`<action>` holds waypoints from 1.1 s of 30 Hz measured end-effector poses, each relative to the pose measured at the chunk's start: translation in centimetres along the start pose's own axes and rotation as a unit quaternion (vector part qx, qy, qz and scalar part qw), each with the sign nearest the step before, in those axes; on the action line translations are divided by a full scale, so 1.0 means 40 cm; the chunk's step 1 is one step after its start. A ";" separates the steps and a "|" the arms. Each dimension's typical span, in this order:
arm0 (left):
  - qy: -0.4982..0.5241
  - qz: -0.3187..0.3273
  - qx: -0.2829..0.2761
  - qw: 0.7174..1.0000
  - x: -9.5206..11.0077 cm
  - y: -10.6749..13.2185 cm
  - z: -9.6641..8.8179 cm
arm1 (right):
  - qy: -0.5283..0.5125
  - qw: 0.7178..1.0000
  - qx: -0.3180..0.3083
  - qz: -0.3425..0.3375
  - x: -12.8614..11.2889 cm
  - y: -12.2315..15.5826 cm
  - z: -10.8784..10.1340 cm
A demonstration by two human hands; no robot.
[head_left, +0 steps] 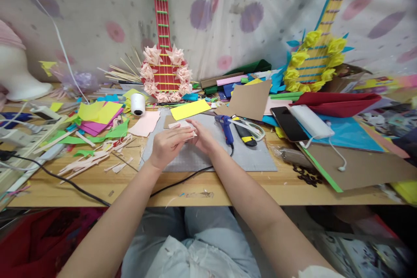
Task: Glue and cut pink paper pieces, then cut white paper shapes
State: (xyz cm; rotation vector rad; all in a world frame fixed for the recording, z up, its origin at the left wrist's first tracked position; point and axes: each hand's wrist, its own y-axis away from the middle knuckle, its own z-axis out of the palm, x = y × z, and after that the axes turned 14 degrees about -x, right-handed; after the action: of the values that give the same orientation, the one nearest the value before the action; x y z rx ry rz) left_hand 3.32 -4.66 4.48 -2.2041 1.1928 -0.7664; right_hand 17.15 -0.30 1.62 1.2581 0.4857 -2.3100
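Note:
Above the grey cutting mat [257, 160], my left hand [170, 144] and my right hand [204, 137] meet at the fingertips. Between them is a small piece of pale pink paper [176, 125], partly covered by my fingers. The left hand's fingers lie together over it, and the right thumb and fingers close in from the other side. Just right of my right hand lie a blue glue gun [225, 128] and a black and yellow utility knife [245, 132]. A yellow paper strip [190, 109] is beyond my fingers.
A red paper guitar [162, 30] with pink flowers stands at the back, a yellow one [321, 47] at right. Paper sheets [100, 113] and scraps [87, 156] lie left, near a white cylinder [137, 105]. A phone [288, 124] and cardboard [358, 160] lie right. A black cord [182, 181] crosses the front.

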 end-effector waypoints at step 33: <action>0.532 -0.418 0.219 0.704 -0.081 0.045 0.087 | 0.253 0.963 0.081 0.047 0.015 -0.013 -0.034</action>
State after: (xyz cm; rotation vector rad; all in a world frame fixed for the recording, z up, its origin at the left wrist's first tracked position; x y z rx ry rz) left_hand 3.19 -2.15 0.06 -1.7163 0.1414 -2.6105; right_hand 17.50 0.70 0.44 1.9218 0.3935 -1.9683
